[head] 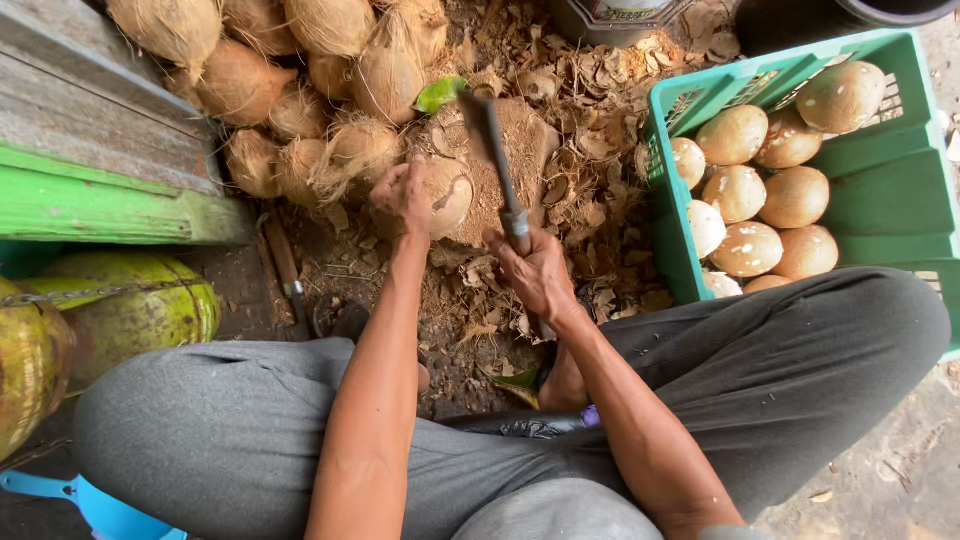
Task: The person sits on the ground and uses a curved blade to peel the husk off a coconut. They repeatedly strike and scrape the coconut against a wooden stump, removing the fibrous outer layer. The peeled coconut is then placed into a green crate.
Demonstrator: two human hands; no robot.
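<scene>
Left hand (405, 195) cupped over a half-husked coconut (447, 195), pinning it on the wooden block (520, 150) between the person's knees; right hand (535, 270) closed tight round the handle of a cleaver-type blade (490, 130), blade raised over the block, edge just beside the nut; nut looks heavy, round, hard-shelled, likely to roll; fibrous husk gives friction, bare shell patch probably slicker; best grip seems to be palm on the husked side, fingers well clear of the blade line; blade handle looks stiff and narrow; unhusked pile (290, 70) behind; peeled nuts in green crate (890, 190) to the right; husk scraps (590, 110) all around.
</scene>
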